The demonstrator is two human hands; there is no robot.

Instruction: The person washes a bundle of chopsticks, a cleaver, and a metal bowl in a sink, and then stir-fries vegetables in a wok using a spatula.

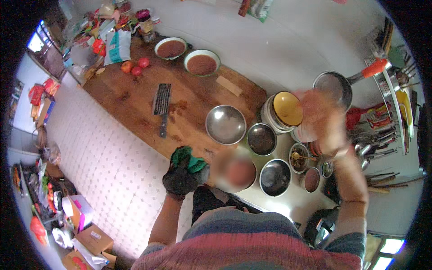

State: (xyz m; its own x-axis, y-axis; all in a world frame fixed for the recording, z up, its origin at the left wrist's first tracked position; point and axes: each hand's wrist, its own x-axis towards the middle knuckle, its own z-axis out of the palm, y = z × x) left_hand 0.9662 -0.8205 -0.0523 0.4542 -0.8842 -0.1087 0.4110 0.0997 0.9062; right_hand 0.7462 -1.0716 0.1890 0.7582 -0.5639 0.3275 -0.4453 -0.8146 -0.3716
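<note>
My left hand (184, 172), in a dark glove, is closed on a green cloth (194, 162) by the near edge of the wooden board (135, 98). My bare right hand (319, 108) is blurred, reaching up beside a yellow bowl (287, 108) that tops a stack of bowls; whether it touches anything cannot be told. Just beyond it is a pan (332, 86) with an orange-red handle part. Between the hands are a steel bowl (225, 124) and smaller dark-looking metal bowls (262, 139) (275, 177). A cleaver (162, 108) lies flat on the board.
Two bowls of reddish-brown contents (171, 48) (201, 64) stand along the wall, near several red fruits (136, 70). Bags and jars crowd the far left corner. Utensils (381, 141) hang at the right. Cardboard boxes (92, 239) sit at the lower left.
</note>
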